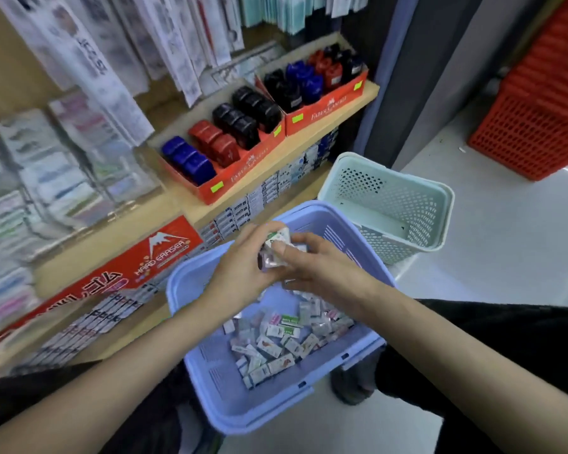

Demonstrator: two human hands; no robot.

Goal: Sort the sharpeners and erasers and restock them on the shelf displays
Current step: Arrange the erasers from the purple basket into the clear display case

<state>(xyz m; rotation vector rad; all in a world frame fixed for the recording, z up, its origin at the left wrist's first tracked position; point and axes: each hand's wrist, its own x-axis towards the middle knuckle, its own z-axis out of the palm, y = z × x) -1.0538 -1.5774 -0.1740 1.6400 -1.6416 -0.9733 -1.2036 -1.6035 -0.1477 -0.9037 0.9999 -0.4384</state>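
While aloft, erasers (276, 248) in left hand (243, 265)

Cool, even white light fills the frame, brightest from above, and shadows are faint and soft. The glossy floor (505, 250) gives off pale glare, with a sharp streak at the right edge. The packets (40, 178) at the left smear into heavy blur, while the red display boxes (243, 178) near the centre read clearly. The left hand (240, 270), right hand (322, 267) and the erasers (276, 249) they hold look slightly soft. Wide-angle distortion bends the shelf (309, 142) edge and stretches the forearms in the lower corners.
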